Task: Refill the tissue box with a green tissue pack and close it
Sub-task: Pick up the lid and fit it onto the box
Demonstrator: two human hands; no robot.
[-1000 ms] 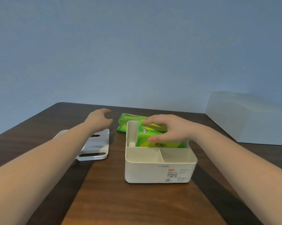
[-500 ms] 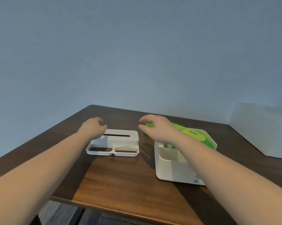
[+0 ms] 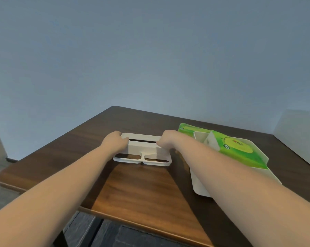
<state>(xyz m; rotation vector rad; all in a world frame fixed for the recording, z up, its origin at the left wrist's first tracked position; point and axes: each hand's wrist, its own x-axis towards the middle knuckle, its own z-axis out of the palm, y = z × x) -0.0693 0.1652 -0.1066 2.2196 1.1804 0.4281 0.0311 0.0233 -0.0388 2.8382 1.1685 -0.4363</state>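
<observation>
Here both hands, left (image 3: 115, 142) and right (image 3: 169, 139), grip the lid's (image 3: 143, 150) ends.

Both hands, left hand (image 3: 115, 142) and right hand (image 3: 169, 139), gripped opposite ends of the white lid (image 3: 143, 150) on the wooden table (image 3: 141, 189); a green tissue pack (image 3: 236, 148) sat in the open tissue box (image 3: 198, 177) alongside.

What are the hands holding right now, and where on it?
Both hands grip the white lid by its short ends: the left hand at its left end, the right hand at its right end. It cannot be told whether the lid is lifted off the table.
</observation>
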